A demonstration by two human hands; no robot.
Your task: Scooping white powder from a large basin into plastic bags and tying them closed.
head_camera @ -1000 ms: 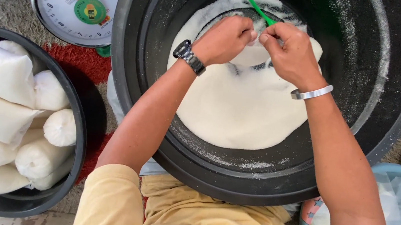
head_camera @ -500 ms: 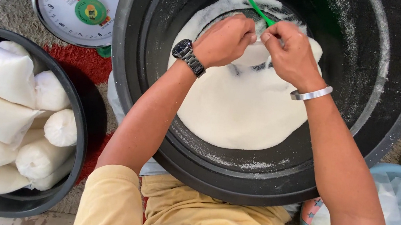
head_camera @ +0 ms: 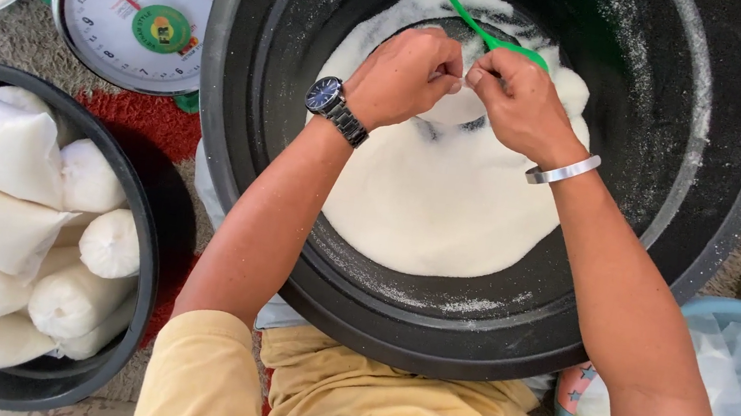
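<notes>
I am watching the left hand (head_camera: pixel 404 74) and right hand (head_camera: pixel 515 99) pinching a clear bag (head_camera: pixel 456 106) between narrow fingertips, just below the green scoop (head_camera: pixel 492 36), above white powder (head_camera: pixel 446 198) in the black tub (head_camera: pixel 727 184).

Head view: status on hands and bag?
Left hand and right hand together, pinching small clear bag over white grains in black tub. Green scoop lies behind. Nothing blocking.
</notes>
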